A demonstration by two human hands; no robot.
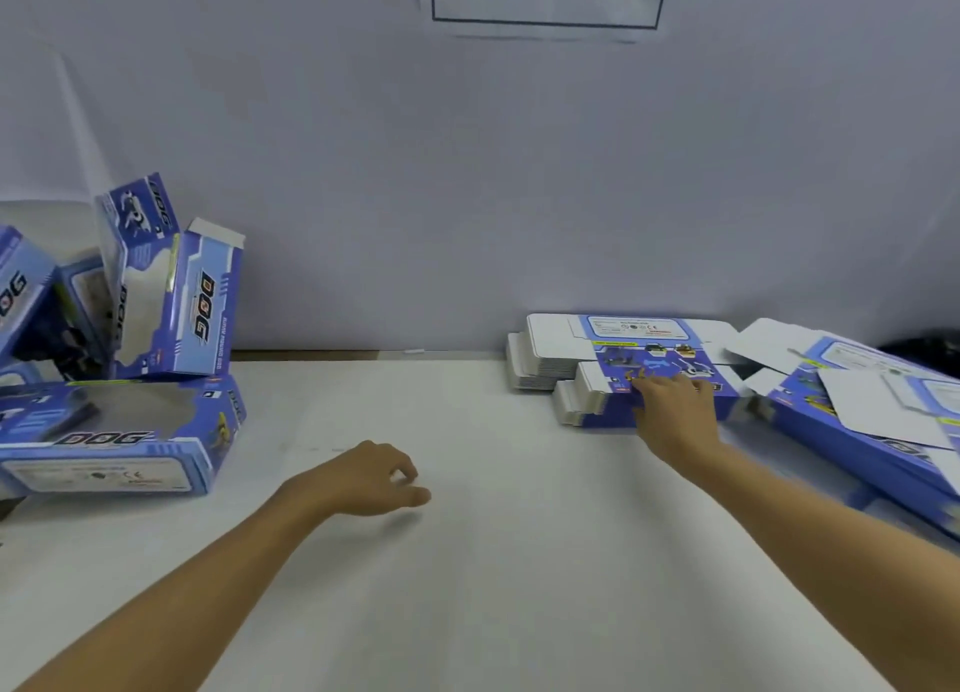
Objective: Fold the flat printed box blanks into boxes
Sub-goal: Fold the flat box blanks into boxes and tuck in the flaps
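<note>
Nearest, the left hand [371,478] hovers over the white desk [467,561], fingers loosely curled, holding nothing. Farther right, the right hand [675,410] rests spread fingers on the stack of flat blanks [613,348]. Folded boxes [156,327] sit far left.

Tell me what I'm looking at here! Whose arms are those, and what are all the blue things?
There is no machine here, just a person. The picture comes from a camera worn on their head, so you see their own two arms stretching out in front.

They work at a white table. On the right lies a stack of flat box blanks, blue printed cardboard not yet folded, with more loose blanks beside it. On the left sits a pile of finished boxes with "DOG" written on them.

The right hand reaches onto the stack, touching the top blank; it is too blurry to see if it grips. The left hand hovers above the table, fingers loosely curled, holding nothing.
</note>
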